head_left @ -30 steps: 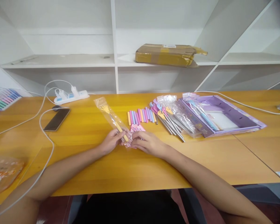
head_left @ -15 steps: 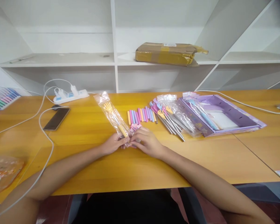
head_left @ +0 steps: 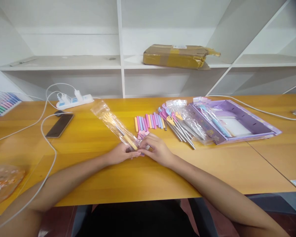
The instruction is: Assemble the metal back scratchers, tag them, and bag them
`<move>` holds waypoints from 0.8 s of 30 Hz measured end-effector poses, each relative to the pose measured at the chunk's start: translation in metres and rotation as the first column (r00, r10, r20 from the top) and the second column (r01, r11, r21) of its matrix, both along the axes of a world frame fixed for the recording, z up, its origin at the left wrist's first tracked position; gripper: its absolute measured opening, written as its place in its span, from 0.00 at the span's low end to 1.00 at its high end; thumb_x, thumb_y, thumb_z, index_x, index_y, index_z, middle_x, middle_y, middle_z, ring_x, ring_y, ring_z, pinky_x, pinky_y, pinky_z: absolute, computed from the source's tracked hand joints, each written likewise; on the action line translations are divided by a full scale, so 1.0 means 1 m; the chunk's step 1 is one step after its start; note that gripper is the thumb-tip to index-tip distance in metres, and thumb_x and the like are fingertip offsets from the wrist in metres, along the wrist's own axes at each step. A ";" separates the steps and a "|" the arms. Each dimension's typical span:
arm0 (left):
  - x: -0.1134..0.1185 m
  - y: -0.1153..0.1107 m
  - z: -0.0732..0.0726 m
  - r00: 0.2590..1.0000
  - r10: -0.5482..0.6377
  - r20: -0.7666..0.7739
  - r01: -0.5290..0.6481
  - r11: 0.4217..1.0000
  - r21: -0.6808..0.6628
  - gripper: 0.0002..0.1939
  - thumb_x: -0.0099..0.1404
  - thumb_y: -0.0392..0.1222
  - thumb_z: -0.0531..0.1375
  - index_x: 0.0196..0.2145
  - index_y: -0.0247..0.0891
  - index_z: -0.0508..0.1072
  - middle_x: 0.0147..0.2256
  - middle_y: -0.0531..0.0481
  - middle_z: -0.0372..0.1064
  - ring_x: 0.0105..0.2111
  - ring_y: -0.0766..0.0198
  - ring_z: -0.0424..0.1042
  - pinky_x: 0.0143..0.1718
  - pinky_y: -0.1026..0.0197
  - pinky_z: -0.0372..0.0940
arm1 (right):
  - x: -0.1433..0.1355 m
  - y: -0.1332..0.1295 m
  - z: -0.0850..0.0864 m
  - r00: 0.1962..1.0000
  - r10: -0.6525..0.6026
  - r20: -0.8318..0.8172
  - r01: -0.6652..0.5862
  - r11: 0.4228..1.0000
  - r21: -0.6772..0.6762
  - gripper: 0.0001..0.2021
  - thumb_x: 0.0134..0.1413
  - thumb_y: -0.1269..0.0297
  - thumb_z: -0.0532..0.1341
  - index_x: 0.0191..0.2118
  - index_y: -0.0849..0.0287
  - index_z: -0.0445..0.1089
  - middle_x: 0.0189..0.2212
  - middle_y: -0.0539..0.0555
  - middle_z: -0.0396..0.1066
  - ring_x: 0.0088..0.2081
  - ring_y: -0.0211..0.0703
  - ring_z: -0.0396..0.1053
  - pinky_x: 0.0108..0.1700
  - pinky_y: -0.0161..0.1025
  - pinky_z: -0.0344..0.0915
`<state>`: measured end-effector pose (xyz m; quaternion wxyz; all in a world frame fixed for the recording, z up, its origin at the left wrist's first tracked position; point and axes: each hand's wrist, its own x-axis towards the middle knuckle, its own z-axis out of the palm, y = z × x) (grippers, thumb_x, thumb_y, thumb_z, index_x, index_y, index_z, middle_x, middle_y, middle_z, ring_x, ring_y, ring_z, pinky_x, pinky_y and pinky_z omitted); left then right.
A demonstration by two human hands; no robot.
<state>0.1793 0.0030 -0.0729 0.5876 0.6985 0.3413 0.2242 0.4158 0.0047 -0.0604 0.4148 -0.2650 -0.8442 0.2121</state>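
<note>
A yellow back scratcher (head_left: 130, 141) with a hand-shaped head and a metal rod lies inside a clear plastic bag (head_left: 97, 108), tilted up to the left. At its handle end, my left hand (head_left: 119, 153) is closed on the bag, thumb on top. My right hand (head_left: 158, 149) pinches the bag's near end, its fingertips meeting my left thumb. Just beyond my right fingers shows a pink printed card (head_left: 142, 134), partly covered. Farther back lies a row of coloured handle grips (head_left: 148, 122). To their right, several loose scratcher rods with hand-shaped heads (head_left: 180, 126) are piled up.
A purple box (head_left: 251, 136) with packaged scratchers on its edge stands at right, clear bags (head_left: 194, 123) beside it. At left are a phone (head_left: 60, 125), a power strip (head_left: 75, 102) and white cables. A taped carton (head_left: 175, 56) sits on the shelf.
The bagged back scratcher has tipped farther to the left, its head end swinging left and lower. Both hands keep their hold in nearly the same place.
</note>
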 end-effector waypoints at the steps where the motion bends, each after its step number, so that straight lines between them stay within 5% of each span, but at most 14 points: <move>1: 0.001 0.000 0.000 1.000 -0.004 0.004 0.004 1.000 -0.006 0.20 0.68 0.56 0.66 0.45 0.35 0.78 0.30 0.52 0.70 0.30 0.66 0.67 0.33 0.62 0.63 | 0.000 0.000 -0.002 1.000 -0.010 -0.023 0.010 1.000 -0.022 0.09 0.63 0.56 0.69 0.38 0.55 0.73 0.33 0.53 0.75 0.38 0.45 0.71 0.41 0.43 0.69; 9: 0.001 -0.002 -0.001 1.000 -0.002 0.028 0.002 1.000 -0.010 0.18 0.70 0.54 0.64 0.45 0.36 0.78 0.34 0.49 0.74 0.29 0.66 0.68 0.33 0.61 0.65 | 0.002 0.000 -0.005 0.994 -0.055 -0.094 0.039 0.985 -0.171 0.20 0.58 0.51 0.72 0.47 0.56 0.67 0.40 0.53 0.70 0.32 0.38 0.65 0.36 0.38 0.67; 16: 0.002 -0.002 0.001 0.999 -0.016 0.040 0.016 1.000 0.013 0.15 0.70 0.52 0.64 0.42 0.35 0.77 0.32 0.51 0.71 0.30 0.65 0.67 0.34 0.61 0.65 | 0.002 0.002 -0.001 0.989 0.063 0.134 -0.030 0.971 -0.236 0.21 0.67 0.51 0.64 0.28 0.57 0.60 0.25 0.46 0.61 0.28 0.36 0.58 0.32 0.35 0.54; 24: 0.004 -0.001 0.003 0.995 -0.093 0.033 0.091 0.994 0.065 0.14 0.70 0.50 0.63 0.44 0.37 0.78 0.34 0.50 0.73 0.33 0.63 0.69 0.39 0.60 0.66 | 0.001 -0.001 0.005 0.974 0.147 0.174 -0.107 0.969 -0.221 0.21 0.75 0.53 0.54 0.29 0.58 0.65 0.27 0.50 0.67 0.31 0.39 0.64 0.36 0.36 0.59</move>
